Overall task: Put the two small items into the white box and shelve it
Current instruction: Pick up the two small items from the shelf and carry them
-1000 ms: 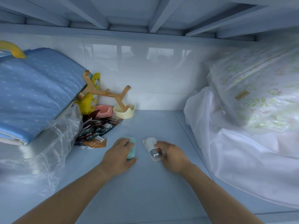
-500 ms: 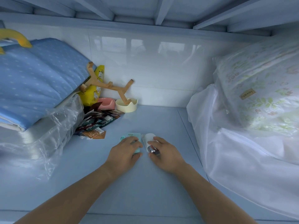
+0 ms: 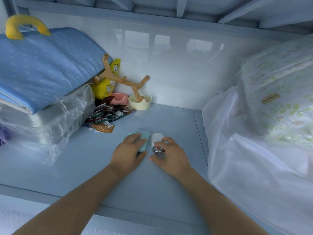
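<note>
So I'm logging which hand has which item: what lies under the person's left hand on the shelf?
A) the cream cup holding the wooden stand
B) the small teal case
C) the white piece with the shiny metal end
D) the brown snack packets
B: the left hand rests flat on the small teal case, while the right hand covers the white piece with the shiny metal end.

Pale blue shelf (image 3: 169,119) under teal case (image 3: 144,135), white item (image 3: 156,138), sachets (image 3: 108,116).
</note>
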`<state>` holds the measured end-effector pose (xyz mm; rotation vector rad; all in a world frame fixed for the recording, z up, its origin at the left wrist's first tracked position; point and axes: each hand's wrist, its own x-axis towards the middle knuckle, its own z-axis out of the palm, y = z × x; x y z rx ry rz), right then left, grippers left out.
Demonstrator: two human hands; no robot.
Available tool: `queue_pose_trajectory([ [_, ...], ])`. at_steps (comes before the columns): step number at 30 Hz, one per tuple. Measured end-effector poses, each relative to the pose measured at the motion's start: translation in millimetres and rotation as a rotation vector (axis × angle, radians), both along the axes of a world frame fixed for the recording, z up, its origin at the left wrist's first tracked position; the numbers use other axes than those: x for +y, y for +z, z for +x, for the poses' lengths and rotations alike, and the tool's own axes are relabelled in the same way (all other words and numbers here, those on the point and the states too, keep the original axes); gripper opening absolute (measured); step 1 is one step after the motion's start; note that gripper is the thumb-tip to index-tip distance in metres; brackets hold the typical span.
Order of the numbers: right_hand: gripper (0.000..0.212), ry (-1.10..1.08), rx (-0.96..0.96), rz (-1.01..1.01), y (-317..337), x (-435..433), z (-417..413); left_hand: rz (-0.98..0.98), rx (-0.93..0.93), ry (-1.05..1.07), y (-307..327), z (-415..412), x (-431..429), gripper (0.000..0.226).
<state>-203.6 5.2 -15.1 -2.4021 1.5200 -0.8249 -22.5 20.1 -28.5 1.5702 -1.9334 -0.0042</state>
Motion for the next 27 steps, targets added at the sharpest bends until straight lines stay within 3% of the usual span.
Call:
queue_pose_trajectory([
  [17, 0.020, 0.021, 0.045, -0.130, -0.3, 7.6, 4.5, -0.012, -0.004, -0.032, 4.2, -2.5, 5.7, 0.029],
  [23, 0.024, -0.064, -0.083, -0.149, -2.7, 14.0, 9.8, 0.014, -0.015, -0.031, 3.3, -0.8, 5.7, 0.033],
  [27, 0.047, -0.143, -0.096, -0.005, -5.4, 12.6, 13.7, -0.022, -0.027, -0.038, 4.0, -0.1, 6.1, 0.026],
])
